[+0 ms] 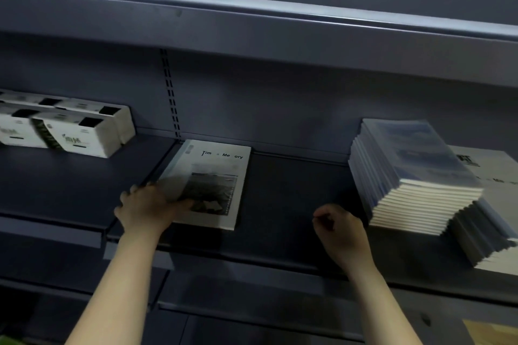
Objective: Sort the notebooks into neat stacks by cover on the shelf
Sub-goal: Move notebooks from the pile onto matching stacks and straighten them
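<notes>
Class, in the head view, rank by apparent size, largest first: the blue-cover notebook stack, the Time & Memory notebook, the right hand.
1. Blue-cover notebook stack
2. Time & Memory notebook
3. Right hand, though it is nearer the camera, which enlarges it.

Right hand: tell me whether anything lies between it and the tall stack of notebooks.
Nothing visible does. The right hand hangs loosely curled over bare shelf, and the tall stack of notebooks sits just to its right with only open shelf between.

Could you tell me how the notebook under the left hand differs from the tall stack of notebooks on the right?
The white notebook lies alone; the tall stack holds many copies. Its cover is white with a dark photo; the stack's top cover is bluish. The left hand rests on the notebook; the right hand is beside the stack. Both sit on the same shelf.
</notes>
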A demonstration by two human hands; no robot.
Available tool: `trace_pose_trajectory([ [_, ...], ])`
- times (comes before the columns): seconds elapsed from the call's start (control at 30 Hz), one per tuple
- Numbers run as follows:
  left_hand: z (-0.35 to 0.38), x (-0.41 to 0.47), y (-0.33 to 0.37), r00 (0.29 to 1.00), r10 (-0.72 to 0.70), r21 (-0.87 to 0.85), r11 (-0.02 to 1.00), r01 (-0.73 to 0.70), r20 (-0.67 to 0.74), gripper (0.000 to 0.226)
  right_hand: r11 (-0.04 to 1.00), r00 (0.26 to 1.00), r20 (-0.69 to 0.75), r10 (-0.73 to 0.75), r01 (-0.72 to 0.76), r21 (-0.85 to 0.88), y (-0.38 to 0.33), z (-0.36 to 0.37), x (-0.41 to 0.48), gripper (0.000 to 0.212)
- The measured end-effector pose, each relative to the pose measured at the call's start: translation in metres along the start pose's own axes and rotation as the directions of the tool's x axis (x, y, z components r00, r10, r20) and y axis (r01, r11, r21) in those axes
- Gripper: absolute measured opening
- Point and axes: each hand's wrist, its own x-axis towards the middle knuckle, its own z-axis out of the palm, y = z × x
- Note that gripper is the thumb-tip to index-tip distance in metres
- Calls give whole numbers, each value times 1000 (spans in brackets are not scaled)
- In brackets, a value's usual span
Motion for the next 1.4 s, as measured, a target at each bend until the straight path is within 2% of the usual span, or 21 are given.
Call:
trace_pose_trajectory([
  [0.07, -3, 3, 0, 998, -12, -82, 996, 17, 63, 90, 1000, 1000, -22, 9, -9, 1, 0, 1, 0, 10],
  [0.13, -2, 6, 3, 997, 9, -203, 979, 7, 78, 81, 1000, 999, -32, 9, -8, 8, 1, 1, 0, 10],
  [0.27, 9, 9, 7, 997, 74, -325, 942, -82, -39, 56, 1000, 1000, -11, 3, -3, 20, 2, 1, 1, 11],
  [0.33, 15, 10, 5, 989, 111, -435, 889, -144, -100, 46, 1000, 1000, -2, 3, -3, 27, 3, 0, 3, 10],
  [0.47, 26, -3, 4, 947, 154, -626, 719, -303, -282, 15, 998, 999, 36, -19, 16, 68, 5, -2, 5, 10],
  [0.6, 33, -21, 20, 949, 148, -831, 459, -316, -279, 9, 973, 997, 68, -18, 2, 232, 3, -6, 6, 8],
  [0.67, 36, -32, 33, 946, 156, -883, 341, -321, -284, 6, 914, 993, 117, -4, -44, 402, -1, -9, 5, 10],
  [0.77, 38, -49, 55, 941, 179, -921, 218, -322, -286, 8, 771, 983, 179, -30, -92, 631, -5, -19, 3, 16],
  [0.9, 44, -72, 80, 925, 245, -936, 128, -329, -292, 7, 680, 987, 124, -100, -23, 733, -6, -33, 5, 29],
  [1.13, 46, -101, 123, 883, 415, -958, 76, -275, -220, 13, 638, 986, -127, -106, 165, 752, 11, -71, 13, 39],
  [1.23, 46, -110, 138, 860, 480, -957, 124, -263, -174, 16, 628, 981, -181, -66, 182, 757, 27, -94, 13, 39],
  [1.3, 50, -114, 145, 845, 512, -941, 183, -284, -155, 30, 621, 980, -192, -60, 187, 761, 40, -111, 13, 35],
  [1.4, 62, -123, 159, 852, 523, -967, 197, -160, -35, 55, 649, 975, -214, -61, 202, 733, 57, -139, 12, 30],
])
